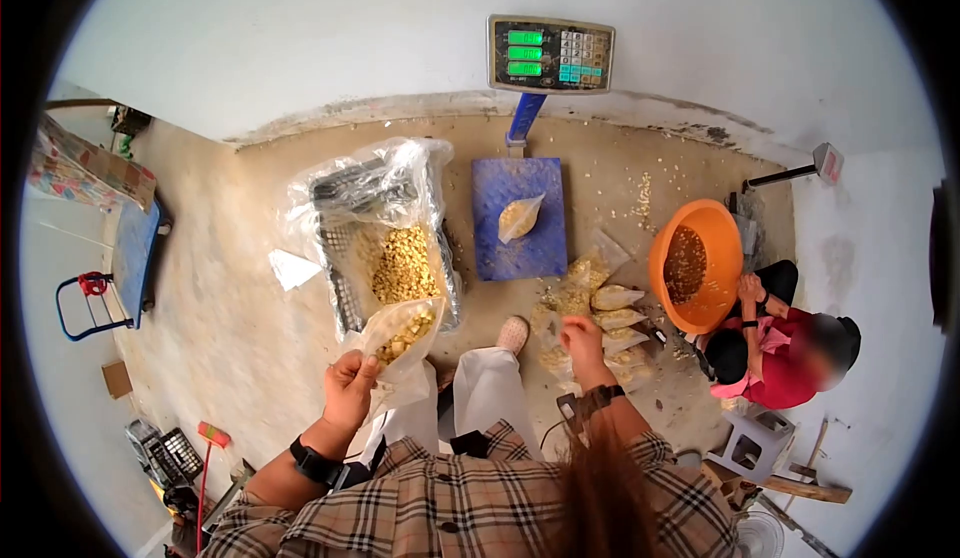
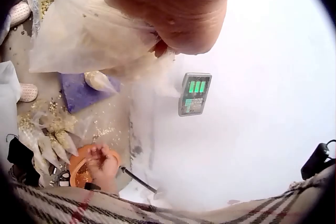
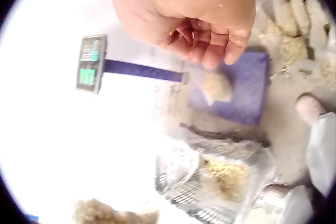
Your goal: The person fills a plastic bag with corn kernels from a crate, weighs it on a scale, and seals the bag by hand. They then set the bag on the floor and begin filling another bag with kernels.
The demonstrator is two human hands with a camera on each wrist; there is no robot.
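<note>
My left hand [image 1: 350,386] grips the edge of a clear plastic bag [image 1: 408,343], which has yellow pieces inside. In the left wrist view the bag [image 2: 89,35] hangs below the hand and covers much of the crate. A plastic-lined crate [image 1: 333,288] with a heap of yellow pieces [image 1: 404,264] stands just beyond the bag. My right hand [image 1: 581,346] is held up near the filled bags, its fingers loosely curled around nothing, as the right wrist view shows. One filled bag [image 1: 519,219] lies on the blue platform scale [image 1: 493,255].
Several filled bags [image 1: 618,298] lie on the floor right of my feet. Another person [image 1: 790,363] sits by an orange basin [image 1: 737,248] at the right. The scale's display [image 1: 551,53] stands at the wall. A blue cart [image 1: 133,248] is at the left.
</note>
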